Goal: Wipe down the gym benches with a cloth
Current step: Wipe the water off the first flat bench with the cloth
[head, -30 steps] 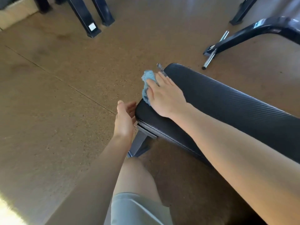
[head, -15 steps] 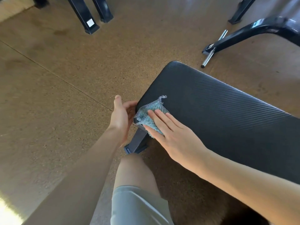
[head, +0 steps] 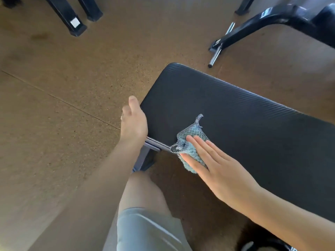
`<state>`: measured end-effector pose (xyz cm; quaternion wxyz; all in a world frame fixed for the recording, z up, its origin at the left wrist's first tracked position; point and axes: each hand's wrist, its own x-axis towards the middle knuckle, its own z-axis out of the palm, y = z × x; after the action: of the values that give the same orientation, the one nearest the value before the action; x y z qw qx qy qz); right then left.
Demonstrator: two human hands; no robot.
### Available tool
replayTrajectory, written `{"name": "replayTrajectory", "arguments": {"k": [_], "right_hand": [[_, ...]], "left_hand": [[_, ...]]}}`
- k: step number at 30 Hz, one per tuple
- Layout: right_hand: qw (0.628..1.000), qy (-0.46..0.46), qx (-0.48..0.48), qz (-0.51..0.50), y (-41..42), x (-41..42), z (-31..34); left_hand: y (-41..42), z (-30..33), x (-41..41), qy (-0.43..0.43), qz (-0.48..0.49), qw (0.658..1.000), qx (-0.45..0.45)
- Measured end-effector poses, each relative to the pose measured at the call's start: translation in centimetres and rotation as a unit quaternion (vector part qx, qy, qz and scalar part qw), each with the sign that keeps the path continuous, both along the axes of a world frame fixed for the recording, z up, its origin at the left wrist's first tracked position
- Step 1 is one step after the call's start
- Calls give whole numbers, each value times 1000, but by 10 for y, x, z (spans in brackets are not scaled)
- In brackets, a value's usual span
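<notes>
- The blue cloth (head: 192,151) lies bunched under the straight fingers of the right hand (head: 215,163), which presses it flat against the near edge of the black bench (head: 235,127) pad; part of it hangs over that edge, and a checked corner sticks up just beyond the fingertips.
- The left hand (head: 135,122) rests against the end of the pad, to the left of the cloth, thumb up along the corner and the other fingers hidden behind it, so I cannot tell how tightly it grips; it seems to steady the bench.
- Judging by where the cloth sits, the wiping is on the end corner and near edge of this pad; the long ribbed stretch running away to the right of the right hand shows no clear sign of being wiped or not.
- Beyond both hands, on the brown floor (head: 63,87), stand other black equipment frames (head: 253,24), and any further benches appear to be left to do.
</notes>
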<state>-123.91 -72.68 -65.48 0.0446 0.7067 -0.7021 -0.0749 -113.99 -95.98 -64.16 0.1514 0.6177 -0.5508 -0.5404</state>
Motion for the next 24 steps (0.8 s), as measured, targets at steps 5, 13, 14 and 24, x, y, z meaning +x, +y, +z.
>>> {"name": "replayTrajectory", "arguments": {"k": [5, 13, 14, 24], "right_hand": [[997, -59, 10, -44, -45, -2, -2], [977, -141, -20, -158, -79, -4, 6], [978, -138, -12, -154, -54, 4, 7], [966, -188, -16, -175, -90, -18, 0]], "left_hand": [[10, -6, -10, -29, 7, 998, -53], [12, -15, -10, -32, 37, 996, -80], [14, -15, -12, -36, 45, 994, -97], [20, -14, -24, -45, 132, 982, -130]]}}
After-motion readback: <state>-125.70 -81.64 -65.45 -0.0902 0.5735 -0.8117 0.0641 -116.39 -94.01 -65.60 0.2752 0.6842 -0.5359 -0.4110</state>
